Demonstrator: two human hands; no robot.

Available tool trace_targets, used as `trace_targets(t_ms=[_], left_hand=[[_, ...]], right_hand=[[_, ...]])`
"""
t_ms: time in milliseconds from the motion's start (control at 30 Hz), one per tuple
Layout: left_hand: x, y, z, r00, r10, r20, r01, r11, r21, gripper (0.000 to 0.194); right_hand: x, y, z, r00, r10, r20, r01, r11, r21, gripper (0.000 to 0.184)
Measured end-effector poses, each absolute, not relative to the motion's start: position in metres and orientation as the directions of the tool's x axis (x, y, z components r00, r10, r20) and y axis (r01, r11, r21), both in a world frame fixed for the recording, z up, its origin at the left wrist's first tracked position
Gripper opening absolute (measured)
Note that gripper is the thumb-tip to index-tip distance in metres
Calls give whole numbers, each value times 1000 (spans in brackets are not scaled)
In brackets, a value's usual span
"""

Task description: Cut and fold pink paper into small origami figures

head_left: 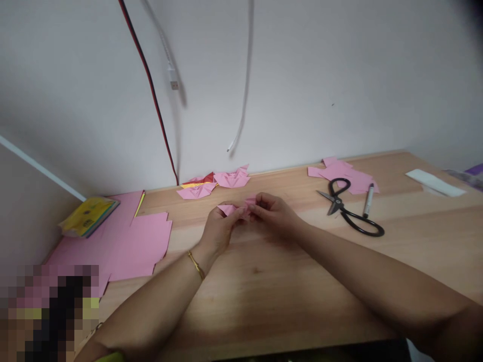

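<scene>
Both my hands meet above the middle of the wooden table, pinching one small piece of folded pink paper [227, 208]. My left hand [221, 229] grips its left part between thumb and fingers, a pointed flap showing above the thumb. On the right part, my right hand [275, 213] has thumb and fingertips pressed together. The fingers hide much of the paper's middle. Just behind the hands, against the wall, lie several folded pink paper pieces [231, 178], with a red and yellow folded piece [206, 180] among them.
Black-handled scissors [337, 202] and a marker [369, 200] lie right, beside pink paper scraps [350, 176]. A white strip [435, 182] is farther right. Large pink sheets [139, 246] lie left, under a yellow packet [88, 216], near a yellow pencil [140, 204]. A white cable [247, 75] hangs down the wall.
</scene>
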State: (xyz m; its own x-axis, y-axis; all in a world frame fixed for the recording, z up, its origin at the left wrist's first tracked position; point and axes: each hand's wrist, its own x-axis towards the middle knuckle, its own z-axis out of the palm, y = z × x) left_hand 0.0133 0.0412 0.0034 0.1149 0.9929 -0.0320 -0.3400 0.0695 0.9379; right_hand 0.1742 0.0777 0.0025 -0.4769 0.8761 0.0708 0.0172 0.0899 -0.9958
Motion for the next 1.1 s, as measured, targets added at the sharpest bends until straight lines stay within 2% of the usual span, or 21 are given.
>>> trace_targets(t_ms=[167, 300, 533, 633, 733, 767, 800, 833, 933, 1000, 1100], left_hand=[[15, 42, 2, 8, 997, -79, -425, 75, 902, 15], [16, 43, 5, -9, 995, -94, -472, 79, 878, 18], [13, 43, 4, -23, 997, -79, -459, 60, 886, 16], [11, 43, 2, 2, 997, -81, -435, 74, 897, 19], [11, 42, 2, 32, 995, -93, -404, 98, 909, 22], [12, 42, 1, 41, 995, -93, -399, 102, 911, 23], [12, 42, 1, 54, 994, -90, -395, 104, 913, 23], [13, 42, 1, 67, 994, -84, -394, 104, 913, 22], [15, 41, -1, 102, 993, -65, -383, 99, 918, 21], [16, 40, -2, 117, 991, -61, -378, 102, 920, 21], [16, 40, -2, 136, 988, -68, -393, 117, 912, 22]], right_hand=[[174, 75, 5, -430, 902, 39, 65, 73, -995, 24], [175, 75, 2, -404, 914, 26, 124, 82, -989, 23], [176, 73, 17, -417, 906, 70, 289, 206, -935, 17], [198, 76, 35, -371, 913, 172, 484, 348, -803, 14], [248, 84, 48, -329, 897, 295, 737, 439, -514, 7], [270, 87, 49, -273, 913, 304, 816, 387, -429, 7], [292, 89, 49, -159, 942, 296, 888, 268, -375, 9], [313, 91, 47, -15, 960, 278, 927, 117, -356, 12], [366, 93, 32, 196, 946, 258, 930, -97, -353, 26], [387, 91, 19, 265, 942, 205, 911, -175, -373, 27], [403, 88, 6, 250, 960, 129, 892, -176, -416, 21]])
